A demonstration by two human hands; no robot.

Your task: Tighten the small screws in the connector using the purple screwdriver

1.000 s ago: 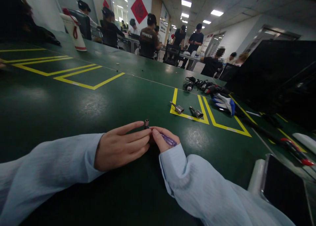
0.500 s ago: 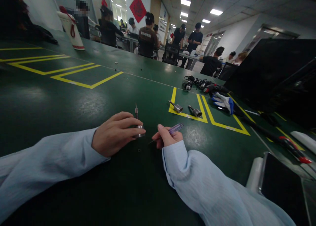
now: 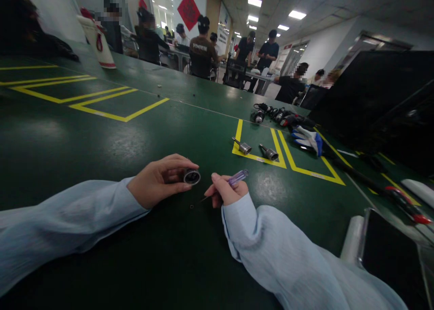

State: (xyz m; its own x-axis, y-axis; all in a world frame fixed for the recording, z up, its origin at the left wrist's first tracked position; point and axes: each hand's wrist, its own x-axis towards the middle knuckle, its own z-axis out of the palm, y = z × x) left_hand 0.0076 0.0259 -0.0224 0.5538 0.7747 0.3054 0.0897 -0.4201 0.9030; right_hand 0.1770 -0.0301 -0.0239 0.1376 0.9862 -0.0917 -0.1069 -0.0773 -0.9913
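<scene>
Both hands hold small things low over the table (image 3: 101, 138).
Left hand (image 3: 158, 181) pinches a socket (image 3: 191, 176), open end toward the camera; right hand (image 3: 225, 191) grips a purple screwdriver (image 3: 238, 177) just beside it, tip down.

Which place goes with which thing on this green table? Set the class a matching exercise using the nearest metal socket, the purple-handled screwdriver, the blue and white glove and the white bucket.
Things
1. nearest metal socket
2. purple-handled screwdriver
3. blue and white glove
4. white bucket

Places
A. at the far left end of the table
B. in the grip of the right hand
C. beside the heap of black tools
D. in the grip of the left hand

Pairs: 1-D, 2-B, 3-C, 4-A.
</scene>
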